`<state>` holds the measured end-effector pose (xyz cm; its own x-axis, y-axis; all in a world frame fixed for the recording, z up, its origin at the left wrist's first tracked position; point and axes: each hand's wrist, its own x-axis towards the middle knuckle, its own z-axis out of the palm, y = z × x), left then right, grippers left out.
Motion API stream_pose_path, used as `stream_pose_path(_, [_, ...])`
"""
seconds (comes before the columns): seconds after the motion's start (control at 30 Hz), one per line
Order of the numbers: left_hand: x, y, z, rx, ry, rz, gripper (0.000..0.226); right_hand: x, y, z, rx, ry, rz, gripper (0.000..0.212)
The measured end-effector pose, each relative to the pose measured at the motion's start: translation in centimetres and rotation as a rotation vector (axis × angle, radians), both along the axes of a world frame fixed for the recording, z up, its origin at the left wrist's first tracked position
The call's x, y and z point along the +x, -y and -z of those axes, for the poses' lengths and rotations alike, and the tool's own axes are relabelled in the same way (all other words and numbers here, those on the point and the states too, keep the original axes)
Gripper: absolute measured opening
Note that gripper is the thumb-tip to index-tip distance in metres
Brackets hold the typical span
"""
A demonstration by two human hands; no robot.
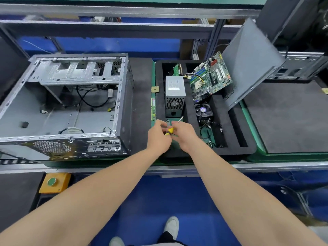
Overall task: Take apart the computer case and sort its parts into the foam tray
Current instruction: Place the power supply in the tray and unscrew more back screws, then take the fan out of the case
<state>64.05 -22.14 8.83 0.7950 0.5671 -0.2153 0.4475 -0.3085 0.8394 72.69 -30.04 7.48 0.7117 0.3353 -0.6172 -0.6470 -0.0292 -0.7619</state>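
The open metal computer case (71,103) lies on its side at the left, with loose black cables inside. To its right the black foam tray (234,148) holds a grey power supply (174,95), a green motherboard (211,77) propped on edge, a small green card (177,69) and a cooler fan (204,110). Both hands meet over the tray's near left slot. My right hand (184,135) grips a yellow-and-black screwdriver (169,131), its shaft pointing up and away. My left hand (158,137) pinches at the screwdriver's handle; a small grey part between the fingers is hard to make out.
A grey side panel (248,63) leans at the tray's far right. A flat dark foam mat (291,118) lies further right. A yellow box with a green button (54,181) sits on the bench front. A memory stick (153,109) lies beside the tray's left wall.
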Motion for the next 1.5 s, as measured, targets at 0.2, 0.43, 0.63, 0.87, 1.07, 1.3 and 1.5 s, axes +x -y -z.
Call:
stream_pose_path(0.2, [-1.4, -1.4, -0.1, 0.172, 0.01, -0.237, 0.019, -1.4, -3.2, -1.3, -0.089, 0.242, -0.396, 0.042])
stream_pose_path(0.43, [-2.4, -2.5, 0.5, 0.01, -0.178, -0.276, 0.056, -2.8, -4.6, -1.0, -0.093, 0.279, -0.495, 0.04])
stream_pose_path(0.63, [-2.5, -2.3, -0.2, 0.167, -0.256, -0.176, 0.06, -2.7, -4.4, -1.4, -0.082, 0.222, -0.453, 0.036])
stream_pose_path(0.87, [-1.1, -3.2, -5.5, 0.202, -0.096, -0.123, 0.052, -2.1, -4.3, -2.0, -0.128, 0.198, -0.31, 0.031])
stream_pose_path(1.07, [-1.5, -8.5, -12.9, 0.227, 0.157, -0.087, 0.033, -2.5, -7.7, -7.6, -0.079, 0.483, -0.16, 0.027])
stream_pose_path(1.3, [-7.1, -20.8, -13.6, 0.113, -0.056, -0.06, 0.021, -5.6, -15.5, -13.8, -0.211, 0.99, -0.404, 0.019])
stream_pose_path(1.5, [-11.3, -28.4, -10.8, 0.256, -0.495, 0.585, 0.023, -8.2, -22.5, -14.6, -0.801, 1.114, -1.336, 0.035])
